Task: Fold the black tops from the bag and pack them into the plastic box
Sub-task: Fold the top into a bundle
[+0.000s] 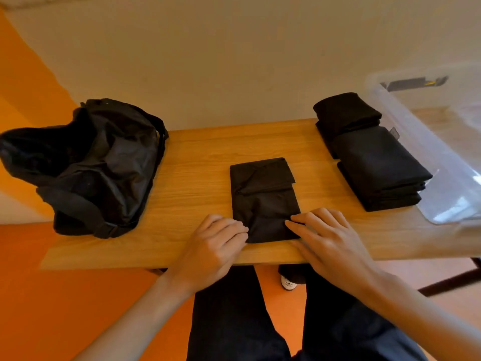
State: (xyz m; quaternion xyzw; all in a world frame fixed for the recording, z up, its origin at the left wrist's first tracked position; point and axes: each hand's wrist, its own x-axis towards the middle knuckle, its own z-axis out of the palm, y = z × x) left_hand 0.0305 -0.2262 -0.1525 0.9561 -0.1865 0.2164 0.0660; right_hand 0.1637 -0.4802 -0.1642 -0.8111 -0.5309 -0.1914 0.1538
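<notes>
Mid-fold: black top [263, 199] flat at the table's [195, 157] near edge, both hands on its near corners.
Left hand [218, 238] has fingers curled, pinching the near left corner. Right hand [325, 238] lies flatter, fingertips on the near right corner; can't tell if the thumb is under. Bag [86, 165] is on the left, stack of folded tops [372, 157] on the right, touching the plastic box [447, 152], which looks empty. Risks: uneven lift skews the fold, the loose far flap springs open, or the thin cloth slips out of a one-sided pinch. Likely next: fold the near edge away.
</notes>
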